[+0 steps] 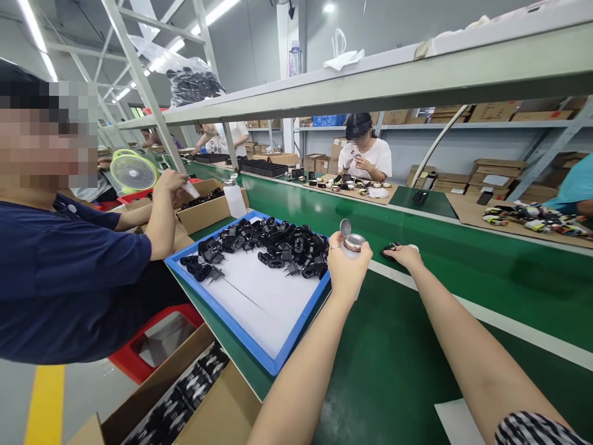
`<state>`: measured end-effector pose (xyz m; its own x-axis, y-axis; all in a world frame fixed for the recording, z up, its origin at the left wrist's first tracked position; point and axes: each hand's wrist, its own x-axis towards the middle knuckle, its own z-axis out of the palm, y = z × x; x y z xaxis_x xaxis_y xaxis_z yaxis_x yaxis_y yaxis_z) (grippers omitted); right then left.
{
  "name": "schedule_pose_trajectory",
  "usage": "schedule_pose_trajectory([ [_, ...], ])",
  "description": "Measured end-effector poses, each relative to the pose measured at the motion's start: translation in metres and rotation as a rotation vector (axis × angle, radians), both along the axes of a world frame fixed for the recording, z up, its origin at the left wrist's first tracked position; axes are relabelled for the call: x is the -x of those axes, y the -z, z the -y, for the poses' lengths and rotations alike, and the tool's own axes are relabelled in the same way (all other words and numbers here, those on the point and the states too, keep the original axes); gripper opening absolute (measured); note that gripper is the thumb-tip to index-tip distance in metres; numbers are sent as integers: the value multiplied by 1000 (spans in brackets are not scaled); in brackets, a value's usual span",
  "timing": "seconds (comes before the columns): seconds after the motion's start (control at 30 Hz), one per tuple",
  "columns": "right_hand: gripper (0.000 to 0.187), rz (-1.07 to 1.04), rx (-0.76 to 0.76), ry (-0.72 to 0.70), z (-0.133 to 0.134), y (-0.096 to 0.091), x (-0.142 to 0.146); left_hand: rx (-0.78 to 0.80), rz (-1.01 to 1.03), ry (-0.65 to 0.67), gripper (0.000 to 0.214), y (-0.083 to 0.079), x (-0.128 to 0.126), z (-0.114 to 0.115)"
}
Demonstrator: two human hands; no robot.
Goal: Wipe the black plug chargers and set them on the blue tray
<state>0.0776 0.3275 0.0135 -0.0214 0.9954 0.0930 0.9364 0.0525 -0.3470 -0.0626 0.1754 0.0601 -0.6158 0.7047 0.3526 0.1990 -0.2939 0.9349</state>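
1. A co-worker in navy fills the left of the frame.
2. Left of centre, a blue tray on the green bench holds heaped black plugs.
3. At centre, the left hand has its grip closed round a small bottle, whose cap is flipped open.
4. Just right of centre, the right hand covers a black piece on the bench. I cannot tell whether it grasps the piece.

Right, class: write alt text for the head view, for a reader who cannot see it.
The left hand grips a small bottle with its cap flipped open, while the right hand rests on a black part on the green belt. Beside them a blue tray holds black plugs.
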Motion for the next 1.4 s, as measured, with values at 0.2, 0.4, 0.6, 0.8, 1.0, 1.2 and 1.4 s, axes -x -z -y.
schedule_pose_trajectory([
  [0.2, 26, -161, 30, 3, 27, -15, -17, 12, -24, 13, 42, 2, 1, -3],
  [0.4, 32, -357, -82, -116, 109, -35, -33, -76, -146, -115, 60, -1, 3, 16],
  [0.6, 19, -425, -538, -605, 226, -47, -28, 148, 194, 588, 41, 1, -27, 94],
  [0.8, 18, -402, -116, -777, 270, -58, -34, 166, 237, 638, 18, 21, -38, 135],
  [1.0, 29, -488, 418, -435, 244, -45, -64, 203, -189, 428, 25, 25, -15, 154],
  [1.2, 33, 16, 179, -98, 237, -24, -70, 313, -417, 423, 23, 43, -11, 160],
  [1.4, 54, 152, 390, -66, 257, -29, -79, 527, -670, 459, 25, 68, -6, 153],
])
